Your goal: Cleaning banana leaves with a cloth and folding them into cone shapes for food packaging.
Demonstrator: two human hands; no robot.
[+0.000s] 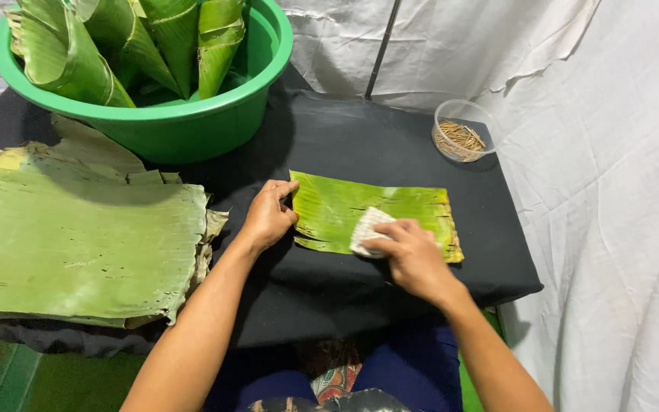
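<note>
One leaf point(375, 210) lies flat on the bench point(329, 145), the left hand point(268, 216) pressing its edge with loose fingers, the right hand point(413, 255) pinching one cloth point(368, 229) on it.

no packages, labels, signs or screens in view

A green plastic basin point(192, 114) holds rolled banana leaves point(123, 42). A stack of flat banana leaves point(78, 236) lies at left. A clear cup of wooden picks point(461, 131) stands on the black cloth point(360, 137), against white sheeting point(612, 152).
</note>
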